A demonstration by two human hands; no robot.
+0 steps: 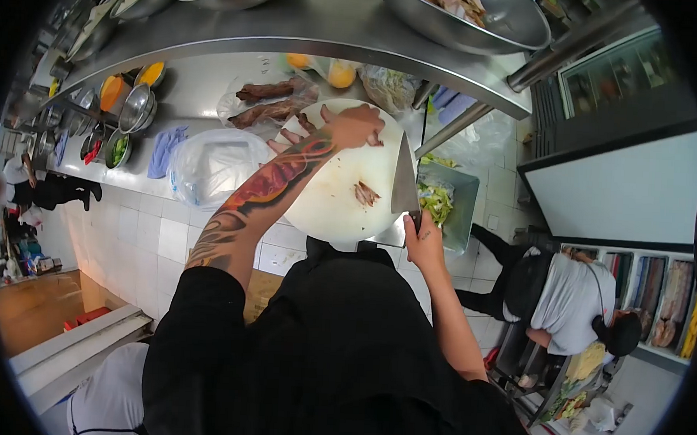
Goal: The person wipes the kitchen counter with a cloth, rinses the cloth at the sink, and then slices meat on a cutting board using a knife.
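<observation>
In the head view, my right hand (427, 242) is closed round the handle of a broad kitchen knife (404, 177). The blade points away from me, along the right edge of a round white cutting board (318, 193). My tattooed left arm crosses the board, and my left hand (354, 126) is over its far part with the fingers apart; nothing shows held in it. Near the middle of the board lies a small shredded piece of meat (367, 193). Reddish meat pieces (288, 137) sit by the left wrist, partly hidden by the arm. Dark strips of meat (271, 109) rest on plastic beyond the board.
A clear plastic bag (217, 165) and a blue cloth (167, 150) lie left of the board. A green bin (463, 211) with vegetable scraps stands right. An overhead steel shelf (317, 47) holds bowls. Another person (574, 301) is at the right, beside a cart.
</observation>
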